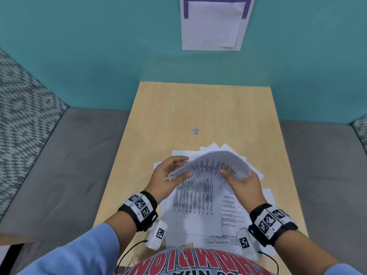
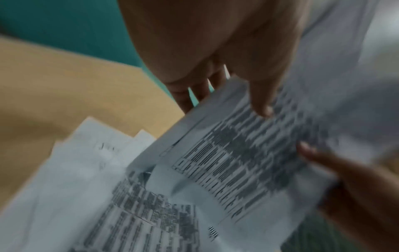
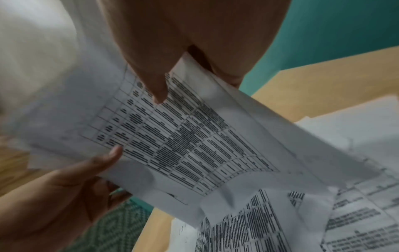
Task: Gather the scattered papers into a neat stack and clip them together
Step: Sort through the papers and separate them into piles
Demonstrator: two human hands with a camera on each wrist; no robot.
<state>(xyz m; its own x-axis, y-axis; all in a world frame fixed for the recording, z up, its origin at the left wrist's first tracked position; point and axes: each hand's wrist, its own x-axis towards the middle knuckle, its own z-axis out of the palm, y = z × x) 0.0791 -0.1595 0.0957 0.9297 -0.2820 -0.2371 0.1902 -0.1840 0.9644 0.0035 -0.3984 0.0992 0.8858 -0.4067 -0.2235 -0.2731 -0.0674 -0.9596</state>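
Note:
A small bundle of printed sheets (image 1: 216,162) arches in the air above the table, held at both ends. My left hand (image 1: 184,167) pinches its left edge, thumb on top (image 2: 262,105) and fingers (image 2: 194,95) behind. My right hand (image 1: 236,175) grips the right end, with the thumb (image 3: 158,93) pressed on the printed table and the fingers hidden under the sheets. More scattered papers (image 1: 194,203) lie overlapping on the wooden table (image 1: 198,108) beneath the hands. A small binder clip (image 1: 196,131) lies alone farther back on the table.
The table stands against a teal wall (image 1: 99,56) with a white and purple poster (image 1: 215,22) on it. Grey sofa seats (image 1: 65,165) flank the table on both sides. A patterned cushion (image 1: 23,108) is at the left.

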